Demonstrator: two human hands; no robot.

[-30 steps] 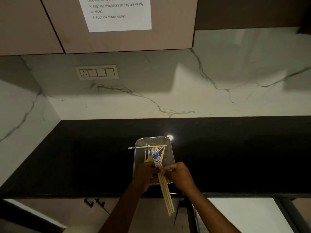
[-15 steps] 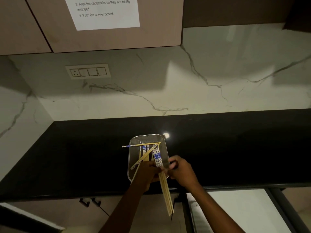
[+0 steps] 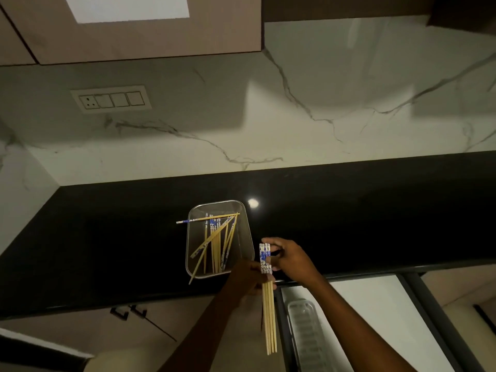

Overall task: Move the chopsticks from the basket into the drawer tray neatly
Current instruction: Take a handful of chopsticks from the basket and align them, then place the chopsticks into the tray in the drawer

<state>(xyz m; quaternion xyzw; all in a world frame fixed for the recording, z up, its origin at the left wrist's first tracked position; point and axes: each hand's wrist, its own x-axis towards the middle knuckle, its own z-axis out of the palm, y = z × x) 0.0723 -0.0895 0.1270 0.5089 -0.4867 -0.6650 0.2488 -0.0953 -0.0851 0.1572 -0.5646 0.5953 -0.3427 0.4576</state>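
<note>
A clear rectangular basket [image 3: 248,237] sits on the black counter and holds several loose chopsticks [image 3: 214,242], some crossed, one poking out over its left rim. Just right of the basket I hold a bundle of chopsticks [image 3: 269,318] with blue-and-white tops, their bare ends pointing toward me. My left hand [image 3: 247,280] grips the bundle at its middle. My right hand [image 3: 292,260] pinches its patterned top end. Below the counter edge the drawer [image 3: 375,304] stands open, with a clear ridged tray [image 3: 306,334] inside it.
The black counter [image 3: 375,210] runs along a marble backsplash with a switch plate [image 3: 111,100]. A paper sheet [image 3: 128,8] hangs on the upper cabinet. Dark cabinet handles [image 3: 128,311] sit below the counter at left. The drawer's dark frame [image 3: 429,318] angles down the right side.
Both hands have lifted the bundle out of the basket and carried it rightward, past the basket's right rim toward the open drawer. The camera has tilted down.
</note>
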